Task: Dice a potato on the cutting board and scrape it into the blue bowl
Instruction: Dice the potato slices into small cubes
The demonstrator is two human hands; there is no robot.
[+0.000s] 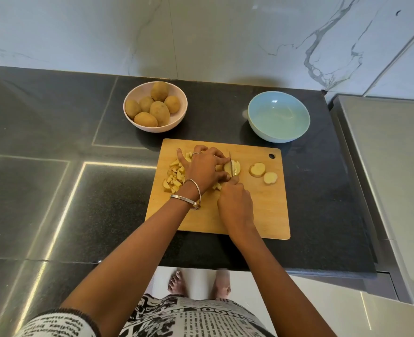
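the right hand (235, 203) has its grip clenched round the handle of a knife (232, 166), whose blade stands edge-down in a potato slice (236, 167) near the middle of the cutting board (262, 215); the handle itself is hidden inside the fist. just to the left of that grip, the left hand (203, 169) holds the slice steady, its fingers curled over the piece and touching it right beside the blade. the dicing looks partly done: a pile of diced pieces (174, 177) lies on the board to the left of the holding hand, partly under it, and a few more cubes sit between the two hands. to the right of the blade, apart from it, two round slices (257, 169) rest on the board uncut, one of them closer to the person than the other. beyond the knife grip and off to its right, the blue bowl (278, 116) stands on the dark tabletop (55, 190) with nothing in it, so the scraping step is not yet begun. beyond the left hand, a pink bowl (180, 113) holds whole potatoes (158, 113) with their skins on. what seems left, judged from this: finish the slice under the blade, cut the two rounds, then sweep all the cubes off the board into the blue bowl
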